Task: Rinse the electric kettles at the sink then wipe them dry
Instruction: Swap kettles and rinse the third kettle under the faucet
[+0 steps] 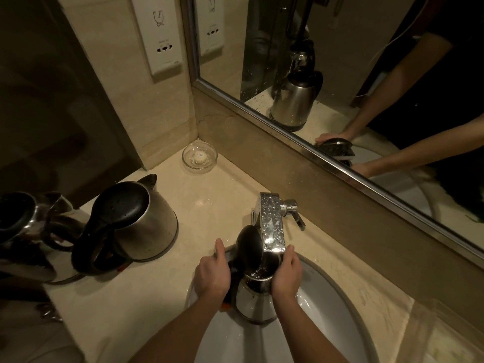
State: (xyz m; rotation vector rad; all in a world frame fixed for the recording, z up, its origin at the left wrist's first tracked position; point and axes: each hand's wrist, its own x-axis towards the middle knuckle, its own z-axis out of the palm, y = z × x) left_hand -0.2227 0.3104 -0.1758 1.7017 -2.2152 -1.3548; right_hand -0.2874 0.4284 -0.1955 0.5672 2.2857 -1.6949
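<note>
Now, over the sink (330, 314), left hand (213, 276) tight around the kettle (255, 302) handle, right hand (286, 275) around its steel body.

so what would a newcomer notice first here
The held kettle, lid up, is under the droplet-covered faucet over the sink. The left hand grips its handle side and the right hand curls round its top. A second kettle stands on the counter to the left, lid shut.
</note>
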